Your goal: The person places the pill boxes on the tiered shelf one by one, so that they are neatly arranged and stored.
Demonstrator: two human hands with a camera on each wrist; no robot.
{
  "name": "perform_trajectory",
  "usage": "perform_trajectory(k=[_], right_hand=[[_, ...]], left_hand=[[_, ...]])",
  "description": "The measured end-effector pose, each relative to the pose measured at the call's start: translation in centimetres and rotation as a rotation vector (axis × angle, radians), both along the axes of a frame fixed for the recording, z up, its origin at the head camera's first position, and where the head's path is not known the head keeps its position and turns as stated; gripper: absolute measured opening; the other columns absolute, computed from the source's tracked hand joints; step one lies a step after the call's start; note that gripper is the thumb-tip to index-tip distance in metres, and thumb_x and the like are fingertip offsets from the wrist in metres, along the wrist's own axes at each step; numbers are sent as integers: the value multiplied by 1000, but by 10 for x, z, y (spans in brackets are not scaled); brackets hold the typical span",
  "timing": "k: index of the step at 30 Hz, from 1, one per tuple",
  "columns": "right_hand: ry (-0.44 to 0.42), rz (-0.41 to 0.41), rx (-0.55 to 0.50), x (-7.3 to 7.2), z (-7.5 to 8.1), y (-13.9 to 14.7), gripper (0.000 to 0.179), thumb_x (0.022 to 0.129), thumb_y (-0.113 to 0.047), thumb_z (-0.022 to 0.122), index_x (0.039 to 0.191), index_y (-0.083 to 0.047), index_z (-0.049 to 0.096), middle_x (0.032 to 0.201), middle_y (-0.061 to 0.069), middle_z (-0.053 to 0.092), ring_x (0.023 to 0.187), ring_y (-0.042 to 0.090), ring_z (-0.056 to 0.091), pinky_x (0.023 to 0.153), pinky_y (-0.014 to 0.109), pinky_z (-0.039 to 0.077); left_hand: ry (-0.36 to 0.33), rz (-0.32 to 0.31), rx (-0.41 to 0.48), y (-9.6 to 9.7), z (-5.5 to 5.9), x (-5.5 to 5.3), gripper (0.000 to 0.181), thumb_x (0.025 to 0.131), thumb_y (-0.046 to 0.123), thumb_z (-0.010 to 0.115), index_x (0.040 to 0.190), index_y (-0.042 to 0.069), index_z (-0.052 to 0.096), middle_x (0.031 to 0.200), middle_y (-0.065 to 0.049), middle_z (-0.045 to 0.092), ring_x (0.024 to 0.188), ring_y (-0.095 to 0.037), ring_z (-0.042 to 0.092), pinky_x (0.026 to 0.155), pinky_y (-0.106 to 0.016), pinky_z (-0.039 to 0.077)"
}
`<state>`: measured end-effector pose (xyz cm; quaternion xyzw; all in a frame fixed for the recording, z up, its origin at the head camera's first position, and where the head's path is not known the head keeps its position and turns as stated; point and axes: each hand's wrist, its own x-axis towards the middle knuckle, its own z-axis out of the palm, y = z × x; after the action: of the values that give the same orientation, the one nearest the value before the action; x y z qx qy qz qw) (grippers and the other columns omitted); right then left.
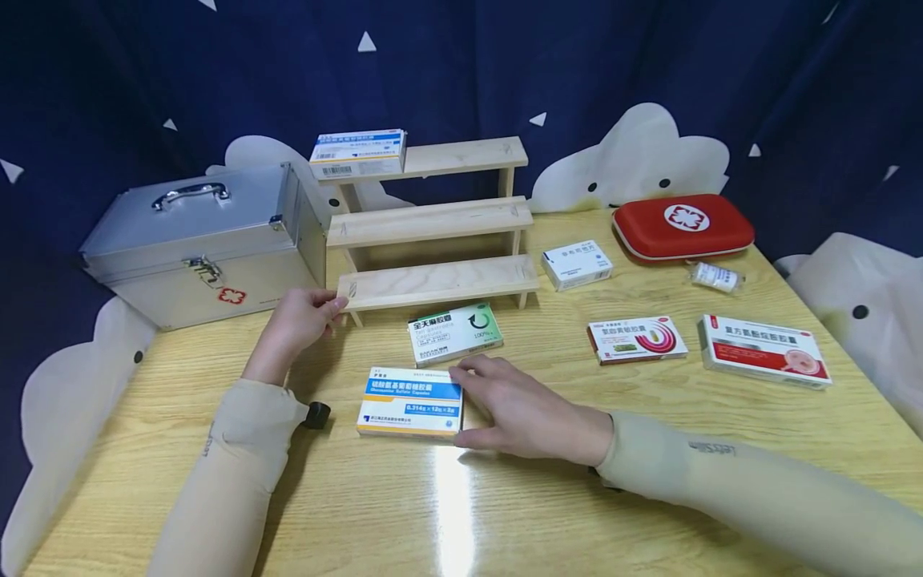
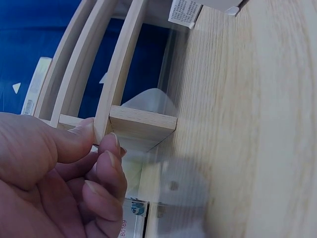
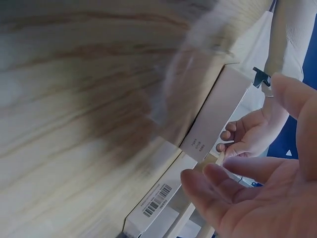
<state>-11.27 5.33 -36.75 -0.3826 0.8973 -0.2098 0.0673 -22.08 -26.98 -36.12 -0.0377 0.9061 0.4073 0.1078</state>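
Note:
My left hand (image 1: 297, 330) pinches the left end of the lowest step of a three-step wooden shelf (image 1: 440, 282). In the left wrist view, the thumb lies on one side of the board and the fingertips on the other. My right hand (image 1: 534, 417) is at the right end of a blue and white capsule box (image 1: 407, 405) lying flat on the table. Its thumb and fingers are spread at the two corners of that end, not closed round it. A green and white capsule box (image 1: 456, 332) lies just behind, before the shelf.
Another blue and white box (image 1: 360, 152) lies on the top step's left end. A silver metal case (image 1: 209, 248) stands left. To the right are a small white box (image 1: 577, 264), red pouch (image 1: 681, 228), small bottle (image 1: 716, 277) and two red and white boxes (image 1: 638, 339).

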Motion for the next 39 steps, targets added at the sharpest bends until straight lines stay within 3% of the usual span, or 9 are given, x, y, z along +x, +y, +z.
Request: perform_trajectory(k=[20, 39], right_hand=[[7, -79, 130, -8, -3, -20, 107, 74, -65, 77, 148, 3, 40, 152, 16, 37, 138, 27, 34, 112, 39, 31], [14, -81, 164, -9, -3, -21, 98, 72, -55, 84, 141, 5, 49, 131, 14, 51, 118, 24, 46, 102, 38, 42]], left_hand=[[-4, 10, 8, 2, 1, 0, 37, 106, 22, 50, 130, -5, 58, 104, -22, 63, 79, -28, 57, 64, -33, 44], [-2, -1, 0, 1, 2, 0, 37, 106, 23, 49, 131, -4, 57, 105, -21, 62, 81, -29, 57, 65, -33, 44]])
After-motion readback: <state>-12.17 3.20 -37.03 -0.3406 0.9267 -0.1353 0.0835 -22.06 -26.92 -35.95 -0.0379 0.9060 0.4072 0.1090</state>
